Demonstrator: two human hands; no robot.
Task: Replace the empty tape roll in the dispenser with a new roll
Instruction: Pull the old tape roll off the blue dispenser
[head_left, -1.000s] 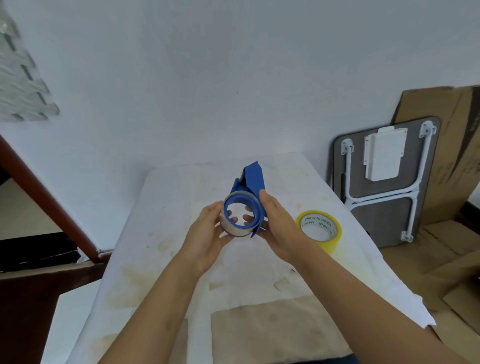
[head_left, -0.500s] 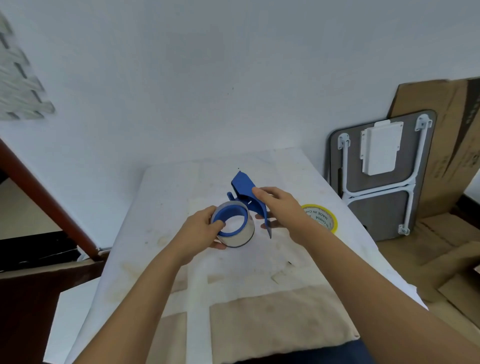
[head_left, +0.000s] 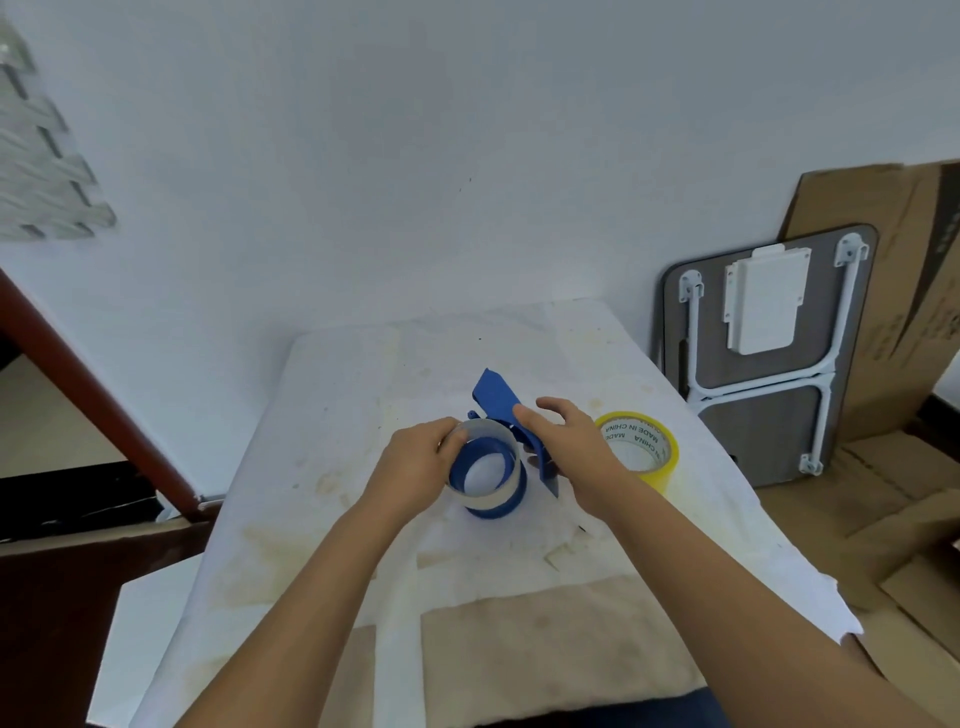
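Over table (head_left: 363, 374): left hand (head_left: 415, 470) grips empty roll (head_left: 483, 467), right hand (head_left: 566, 447) dispenser (head_left: 496, 397)

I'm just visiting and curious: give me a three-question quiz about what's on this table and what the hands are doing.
1. True or false: the yellow tape roll is mounted on the blue dispenser.
2. Which hand grips the empty core: A left, B right?
3. Fill in: the yellow roll lies to the person's ____ of the dispenser.

Key: 1 false, it lies on the table. 2 A, the left hand; the right hand holds the dispenser. 3 right.
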